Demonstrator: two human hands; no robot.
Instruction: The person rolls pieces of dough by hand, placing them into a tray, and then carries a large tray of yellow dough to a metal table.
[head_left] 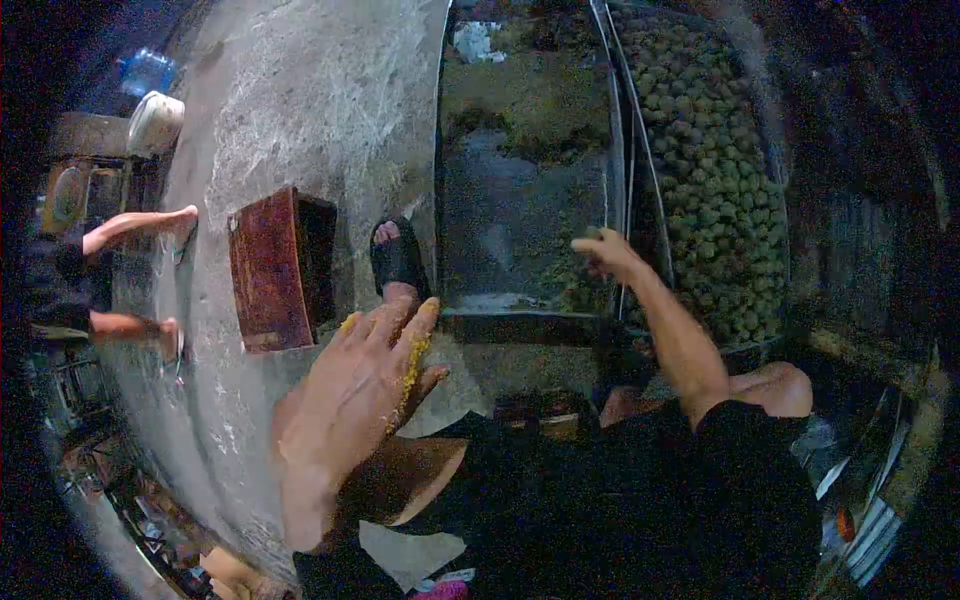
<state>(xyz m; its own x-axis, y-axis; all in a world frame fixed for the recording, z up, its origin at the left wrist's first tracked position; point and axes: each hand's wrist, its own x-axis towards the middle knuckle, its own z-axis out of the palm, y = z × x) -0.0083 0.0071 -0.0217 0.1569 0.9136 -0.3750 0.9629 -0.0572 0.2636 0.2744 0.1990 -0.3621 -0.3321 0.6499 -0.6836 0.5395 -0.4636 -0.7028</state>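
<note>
My left hand (365, 385) is held out above my left knee, its fingers stretched and holding nothing. Yellow crumbly paste (411, 372) clings to the thumb side of its index finger and to some fingertips. Over the right part of a long, shallow metal tray (500, 230), my right hand (612, 255) has its fingers curled; whatever they may hold is hidden. Brownish-yellow loose material (545, 95) covers the tray's far part, and smaller bits (570, 280) lie near my right hand.
Right of the tray, a container holds many small round greenish-yellow balls (715, 190). A reddish-brown wooden stool (268, 270) stands on the concrete floor (290, 110) near my sandalled foot (395, 255). Another person's legs (140, 230) show at left, near a white bucket (156, 122).
</note>
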